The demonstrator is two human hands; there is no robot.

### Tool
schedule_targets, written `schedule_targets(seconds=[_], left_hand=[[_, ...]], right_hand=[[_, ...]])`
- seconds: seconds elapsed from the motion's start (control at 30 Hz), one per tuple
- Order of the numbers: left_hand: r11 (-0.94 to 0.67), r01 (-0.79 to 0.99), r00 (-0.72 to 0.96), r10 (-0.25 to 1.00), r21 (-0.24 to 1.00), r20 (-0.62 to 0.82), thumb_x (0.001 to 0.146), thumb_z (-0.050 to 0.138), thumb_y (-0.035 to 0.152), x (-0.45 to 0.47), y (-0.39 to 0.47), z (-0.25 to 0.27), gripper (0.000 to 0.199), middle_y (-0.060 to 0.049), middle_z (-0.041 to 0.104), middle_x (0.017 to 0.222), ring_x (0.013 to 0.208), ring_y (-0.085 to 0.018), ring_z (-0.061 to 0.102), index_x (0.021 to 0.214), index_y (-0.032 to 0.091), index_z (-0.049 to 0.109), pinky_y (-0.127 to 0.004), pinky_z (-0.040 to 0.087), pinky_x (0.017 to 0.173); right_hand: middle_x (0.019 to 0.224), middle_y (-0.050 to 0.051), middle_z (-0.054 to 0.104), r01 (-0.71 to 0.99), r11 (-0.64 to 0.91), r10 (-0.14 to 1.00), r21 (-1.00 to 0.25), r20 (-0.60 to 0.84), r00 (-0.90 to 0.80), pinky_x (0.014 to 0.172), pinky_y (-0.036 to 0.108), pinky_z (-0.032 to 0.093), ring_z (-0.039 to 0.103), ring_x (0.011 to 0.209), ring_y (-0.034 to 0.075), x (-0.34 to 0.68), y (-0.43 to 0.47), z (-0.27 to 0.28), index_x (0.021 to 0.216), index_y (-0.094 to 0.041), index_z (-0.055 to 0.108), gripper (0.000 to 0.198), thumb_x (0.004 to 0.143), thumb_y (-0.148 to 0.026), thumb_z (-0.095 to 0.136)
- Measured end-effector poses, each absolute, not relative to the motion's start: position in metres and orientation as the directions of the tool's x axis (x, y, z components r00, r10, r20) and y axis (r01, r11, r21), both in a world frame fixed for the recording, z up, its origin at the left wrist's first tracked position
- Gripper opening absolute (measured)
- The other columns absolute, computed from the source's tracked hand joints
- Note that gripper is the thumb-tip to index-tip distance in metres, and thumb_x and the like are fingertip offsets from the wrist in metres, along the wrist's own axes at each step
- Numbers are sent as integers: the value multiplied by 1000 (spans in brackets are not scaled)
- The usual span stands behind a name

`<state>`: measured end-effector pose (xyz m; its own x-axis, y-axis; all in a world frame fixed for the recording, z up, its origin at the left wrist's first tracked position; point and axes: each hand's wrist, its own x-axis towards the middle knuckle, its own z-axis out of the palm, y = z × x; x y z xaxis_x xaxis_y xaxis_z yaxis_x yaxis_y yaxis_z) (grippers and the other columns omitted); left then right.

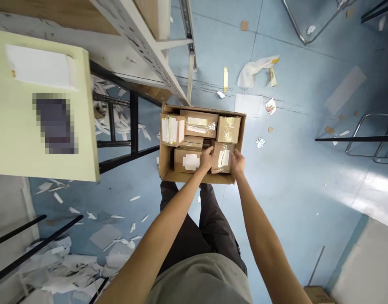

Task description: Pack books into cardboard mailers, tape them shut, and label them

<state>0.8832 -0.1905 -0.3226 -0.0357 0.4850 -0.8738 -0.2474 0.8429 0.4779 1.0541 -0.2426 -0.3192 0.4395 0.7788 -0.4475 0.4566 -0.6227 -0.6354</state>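
Observation:
An open cardboard carton point(167, 174) stands on the floor in front of my feet, with several smaller taped boxes inside. Between my two hands is a small brown box point(223, 158) with a white label and shiny tape, at the carton's near right corner. My left hand point(207, 159) grips its left side, fingers curled. Against its right side my right hand point(238, 162) is closed, next to the carton's wall. A labelled box point(186, 160) lies left of my left hand. Behind the held box sits another taped box point(228, 129). The held box's underside is hidden.
A pale yellow table point(54, 166) on black legs stands at the left, a blurred dark object on it. A metal shelf frame point(146, 46) rises just beyond the carton. Paper scraps point(73, 270) litter the blue floor. Metal-legged furniture point(358, 143) is at the right.

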Motion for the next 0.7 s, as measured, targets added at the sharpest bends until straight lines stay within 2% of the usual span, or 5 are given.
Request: schedule_targets(seconds=[0.13, 0.37, 0.5, 0.63, 0.7], left_hand=[[851, -277, 10, 466, 446, -884, 87, 80, 11, 835, -234, -276, 19, -10, 83, 120, 145, -28, 65, 100, 25, 80, -42, 54, 122], [753, -373, -96, 550, 542, -830, 82, 83, 10, 709, -282, -170, 15, -7, 81, 88, 113, -27, 78, 78, 23, 76, -35, 57, 109], [655, -388, -186, 633, 648, -751, 86, 80, 16, 619, -300, -109, 14, -6, 82, 88, 104, -26, 78, 75, 24, 78, -36, 57, 109], [519, -443, -268, 701, 731, -661, 82, 86, 27, 516, -316, -59, 7, -6, 83, 92, 103, -26, 78, 78, 24, 81, -38, 57, 110], [433, -460, -323, 731, 775, -601, 77, 89, 37, 462, -324, -36, 16, -7, 84, 93, 101, -27, 79, 82, 23, 83, -41, 58, 108]], right_hand=[[122, 22, 83, 373, -689, 722, -621, -542, 430, 105, 49, 62, 80, 117, 33, 1004, -271, -274, 116, -12, 80, 42, 97, -42, 59], [102, 16, 86, 467, -517, 853, -717, -473, 220, 93, 47, 66, 82, 96, 33, 896, -296, -179, 95, -20, 78, 41, 97, -56, 57], [102, 15, 85, 460, -390, 914, -798, -395, 91, 94, 49, 65, 81, 96, 32, 816, -289, -121, 95, -21, 76, 41, 97, -59, 59], [99, 12, 84, 435, -247, 956, -866, -290, -33, 94, 49, 65, 79, 93, 30, 724, -276, -65, 93, -22, 75, 38, 95, -59, 64], [99, 12, 83, 413, -177, 966, -894, -239, -103, 92, 47, 65, 79, 91, 28, 675, -270, -42, 93, -22, 74, 36, 95, -57, 67]])
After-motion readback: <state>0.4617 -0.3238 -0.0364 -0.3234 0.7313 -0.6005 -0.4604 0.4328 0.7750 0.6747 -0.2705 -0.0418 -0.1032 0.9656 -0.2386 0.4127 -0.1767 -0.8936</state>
